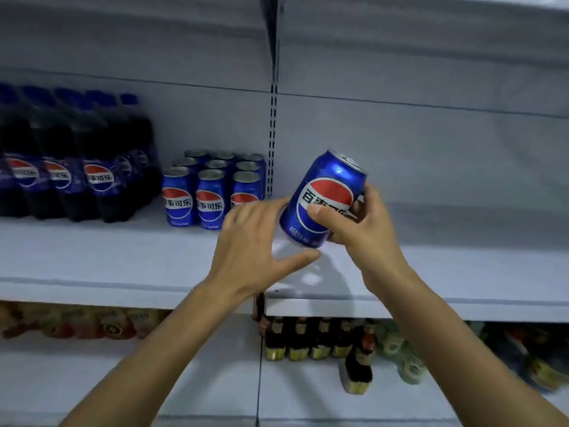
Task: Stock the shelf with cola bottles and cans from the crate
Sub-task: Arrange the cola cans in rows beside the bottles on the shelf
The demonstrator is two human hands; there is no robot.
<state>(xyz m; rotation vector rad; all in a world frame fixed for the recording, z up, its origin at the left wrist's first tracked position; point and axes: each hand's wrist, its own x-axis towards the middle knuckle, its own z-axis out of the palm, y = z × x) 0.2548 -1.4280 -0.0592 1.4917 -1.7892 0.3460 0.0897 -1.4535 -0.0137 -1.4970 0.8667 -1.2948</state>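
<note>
A shop, prob. a supermarket aisle. Long white metal shelves [123, 257] w/ a slotted upright [272, 143] between bays. Goods stand in neat rows, labels facing out: cola bottles [61, 167] far left, cans [212, 189] just beside them. Lower shelf holds dark sauce bottles [308, 337], blurred packets [77, 322] at left, other blurred goods [523, 359] at right.

Both forearms are bare, no sleeves in view; the left hand [255, 241] and right hand [363, 223] wear no gloves, rings or watch.
</note>
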